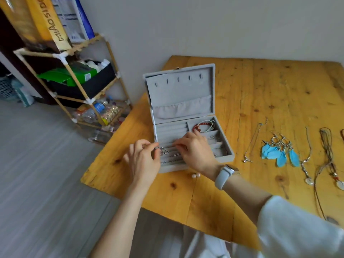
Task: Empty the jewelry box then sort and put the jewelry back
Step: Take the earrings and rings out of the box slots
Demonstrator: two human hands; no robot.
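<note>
A grey velvet jewelry box (181,94) stands open on the wooden table (260,86), lid upright. Red and pale bracelets (202,125) lie in its back right compartment. Small silver earrings (171,157) sit in the ring rolls at the front left. My left hand (142,161) pinches a small sparkly silver piece (163,150) at the box's front left edge. My right hand (195,149) reaches over the ring rolls with its fingertips curled down onto them; what they touch is hidden. Two pearl earrings (195,175) lie on the table just in front of the box.
To the right on the table lie a thin chain necklace (252,142), blue feather earrings (281,151) and several cord necklaces with pendants (327,157). A bamboo shelf (78,84) with boxes and bottles stands left of the table, against the wall.
</note>
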